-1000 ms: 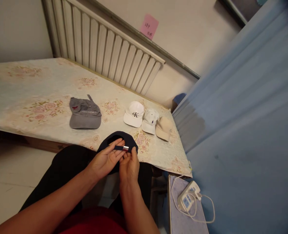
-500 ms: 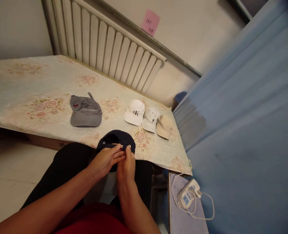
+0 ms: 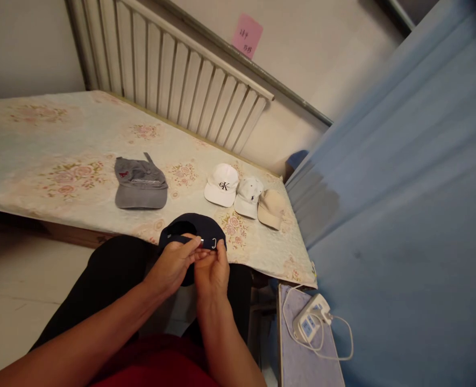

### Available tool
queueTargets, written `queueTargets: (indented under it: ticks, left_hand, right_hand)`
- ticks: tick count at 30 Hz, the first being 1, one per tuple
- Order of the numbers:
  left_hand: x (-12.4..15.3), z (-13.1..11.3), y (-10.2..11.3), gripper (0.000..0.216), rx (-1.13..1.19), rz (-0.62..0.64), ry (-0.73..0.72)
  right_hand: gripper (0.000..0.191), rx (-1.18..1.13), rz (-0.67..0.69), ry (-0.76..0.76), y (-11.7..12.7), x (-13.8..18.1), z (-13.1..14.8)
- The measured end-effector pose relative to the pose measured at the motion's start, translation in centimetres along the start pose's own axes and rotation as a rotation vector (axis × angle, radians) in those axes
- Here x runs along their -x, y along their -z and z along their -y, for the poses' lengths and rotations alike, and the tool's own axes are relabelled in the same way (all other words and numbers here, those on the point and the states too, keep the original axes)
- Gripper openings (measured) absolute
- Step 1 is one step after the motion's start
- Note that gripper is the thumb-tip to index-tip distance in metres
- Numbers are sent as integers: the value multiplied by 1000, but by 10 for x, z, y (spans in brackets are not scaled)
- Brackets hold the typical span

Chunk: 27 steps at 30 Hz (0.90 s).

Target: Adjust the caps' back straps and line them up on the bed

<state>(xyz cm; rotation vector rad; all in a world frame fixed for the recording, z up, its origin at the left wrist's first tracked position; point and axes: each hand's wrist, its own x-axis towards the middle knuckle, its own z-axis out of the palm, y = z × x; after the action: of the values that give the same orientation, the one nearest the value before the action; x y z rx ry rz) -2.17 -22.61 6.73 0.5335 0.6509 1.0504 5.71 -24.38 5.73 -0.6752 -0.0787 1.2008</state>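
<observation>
Both hands, left hand (image 3: 171, 266) and right hand (image 3: 211, 271), pinch the navy cap (image 3: 193, 228) strap.

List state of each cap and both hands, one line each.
navy cap: held over the lap, back strap toward the person
left hand: pinching the strap
right hand: gripping the strap by its buckle
grey cap: flat on the bed
white cap: lying on the bed, logo up

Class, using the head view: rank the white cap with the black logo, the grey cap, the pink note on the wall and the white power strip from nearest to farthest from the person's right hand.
1. White cap with the black logo, on the bed just beyond the right hand.
2. Grey cap, up-left on the bed, and white power strip, lower right: too close to call.
3. Pink note, high on the wall.
</observation>
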Motion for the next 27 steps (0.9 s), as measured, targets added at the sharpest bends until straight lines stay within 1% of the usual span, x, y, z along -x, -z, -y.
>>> queueTargets:
  ticks: [3,8,12,16,19,22,25,27]
  left_hand:
    - [2,-4,-2,8,45,-1,7]
    - [0,-12,0,8,75,-32,1]
    - [-6,-14,3,12,127,-50,6]
    - [-10,-11,1,12,260,-41,-16]
    - [-9,-5,-6,7,314,30,-2]
    - [-8,1,-14,17,306,99,49]
    - [-11,5,-20,27,312,97,59]
    - [-14,6,-23,28,299,78,53]
  right_hand:
    - [21,-18,-40,-7,2,-4,9]
    - [16,-31,-52,82,9,-12,25]
    - [16,-110,-96,41,7,-10,31]
    - [16,-113,-121,22,-1,-5,28]
    - [17,-85,-94,50,-4,-3,23]
    - [14,-92,-40,53,-4,-3,17]
    - [15,-93,3,54,-1,-4,14]
    - [17,-79,2,61,1,-5,15]
